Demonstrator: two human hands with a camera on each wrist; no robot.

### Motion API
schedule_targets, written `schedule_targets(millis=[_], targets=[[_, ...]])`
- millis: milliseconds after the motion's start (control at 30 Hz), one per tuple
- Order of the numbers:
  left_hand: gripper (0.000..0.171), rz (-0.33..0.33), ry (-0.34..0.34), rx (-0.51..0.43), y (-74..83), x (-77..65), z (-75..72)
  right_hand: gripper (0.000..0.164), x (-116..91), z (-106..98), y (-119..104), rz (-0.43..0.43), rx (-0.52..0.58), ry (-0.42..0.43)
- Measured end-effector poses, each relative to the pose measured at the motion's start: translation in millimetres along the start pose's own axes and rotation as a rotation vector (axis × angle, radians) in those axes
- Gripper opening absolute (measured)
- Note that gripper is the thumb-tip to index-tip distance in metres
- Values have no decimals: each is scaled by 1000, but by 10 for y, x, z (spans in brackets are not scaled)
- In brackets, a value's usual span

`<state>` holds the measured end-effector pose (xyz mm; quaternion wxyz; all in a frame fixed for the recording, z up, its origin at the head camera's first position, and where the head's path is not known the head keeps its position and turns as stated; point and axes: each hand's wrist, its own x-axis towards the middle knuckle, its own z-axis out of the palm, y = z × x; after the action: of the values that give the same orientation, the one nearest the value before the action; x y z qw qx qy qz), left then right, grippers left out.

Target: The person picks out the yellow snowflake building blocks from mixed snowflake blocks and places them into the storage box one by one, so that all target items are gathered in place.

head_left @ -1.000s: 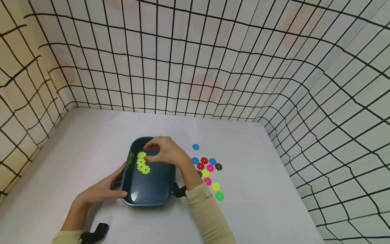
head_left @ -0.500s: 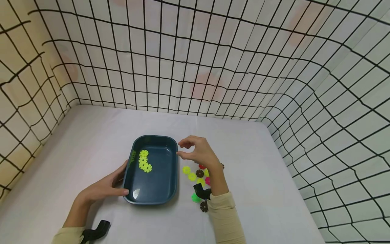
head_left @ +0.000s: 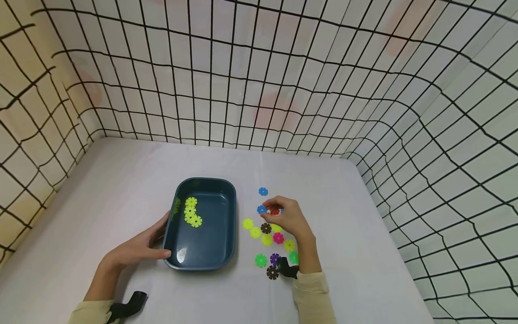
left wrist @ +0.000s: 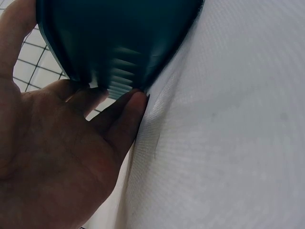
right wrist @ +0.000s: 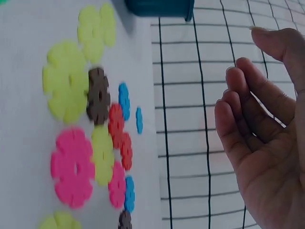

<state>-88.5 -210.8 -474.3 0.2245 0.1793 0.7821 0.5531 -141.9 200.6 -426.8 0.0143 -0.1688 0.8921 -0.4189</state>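
Observation:
A dark blue tray (head_left: 202, 243) stands on the white table, with several yellow-green flower-shaped discs (head_left: 190, 210) in a bent row near its left wall. My left hand (head_left: 139, 247) holds the tray's left side. Its thumb lies at the rim near the front corner, and in the left wrist view the fingers (left wrist: 128, 114) press the outer wall low by the cloth. Right of the tray my right hand (head_left: 289, 218) hovers over loose flower discs, near a blue disc (head_left: 261, 209) and a red disc (head_left: 274, 212). Its fingers are bent, with a gap to the thumb and nothing between them.
Loose discs lie right of the tray: yellow (head_left: 255, 232), pink (head_left: 278, 238), brown (head_left: 272, 272), green (head_left: 261, 260) and purple (head_left: 274, 258). A lone blue disc (head_left: 263, 191) lies farther back. Black wire mesh (head_left: 226, 90) walls the table at the back and sides.
My right hand has moved from over the tray, out past its right rim, to above the loose discs. The left hand stays at the tray.

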Motion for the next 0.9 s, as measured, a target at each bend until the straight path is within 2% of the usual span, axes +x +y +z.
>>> schedule_targets(millis=[133,333,533,633,900], targets=[[106,12,-1,10,8,8,22,33,-48,-79,77,54,-23,46],[107,-1,-10,6,27,-9,23,33,-79,-55,89,61,-15,25],[106,24,-14,13,21,-4,13,34,-19,170,71,19,-53,-38],[107,16,-13,14,25,-3,18,33,19,299,82,-3,-82,-79],[108,19,-4,17,34,-12,21,33,103,509,163,-72,-184,-112]])
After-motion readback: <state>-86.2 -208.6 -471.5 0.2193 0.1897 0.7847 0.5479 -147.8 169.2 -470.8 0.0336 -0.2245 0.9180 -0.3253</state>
